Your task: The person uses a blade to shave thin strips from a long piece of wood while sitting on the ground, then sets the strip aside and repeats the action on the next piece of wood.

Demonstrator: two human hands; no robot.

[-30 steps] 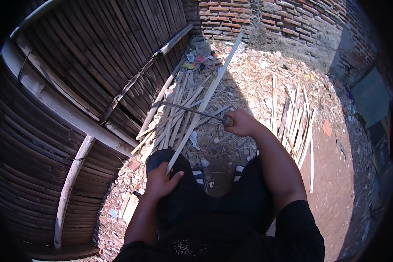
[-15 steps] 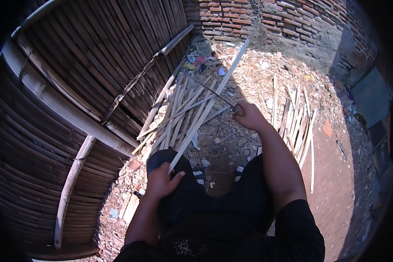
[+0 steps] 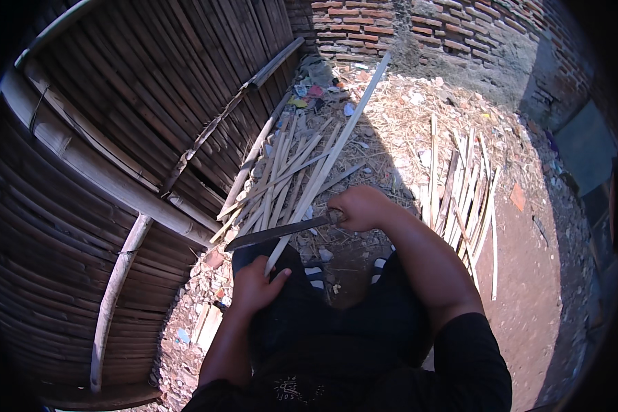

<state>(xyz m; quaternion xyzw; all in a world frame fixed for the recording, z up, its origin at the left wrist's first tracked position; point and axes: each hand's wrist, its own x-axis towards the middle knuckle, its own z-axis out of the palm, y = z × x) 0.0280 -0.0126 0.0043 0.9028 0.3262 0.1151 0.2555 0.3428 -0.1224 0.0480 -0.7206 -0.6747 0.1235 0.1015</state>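
Observation:
My left hand (image 3: 256,287) is closed around the near end of a long pale bamboo strip (image 3: 350,127), close to my left knee. The strip slants up and away toward the brick wall. In my right hand (image 3: 364,208) is the handle of a machete (image 3: 275,233), its dark blade pointing left across the strip, a little beyond my left hand. Whether the blade touches the strip I cannot tell. Past the blade lies a loose heap of split bamboo strips (image 3: 271,180) on the ground.
Several more strips (image 3: 470,185) lie to the right. A bamboo slat wall (image 3: 55,226) with thick poles stands close on my left, and a brick wall (image 3: 453,31) closes the far side. Rubble, straw and bits of litter cover the ground; an orange tile piece (image 3: 518,197) lies at right.
My right hand has drawn the machete nearer and to the left; its blade has swung from pointing away to lying across the strip near my left hand. The left hand stays put.

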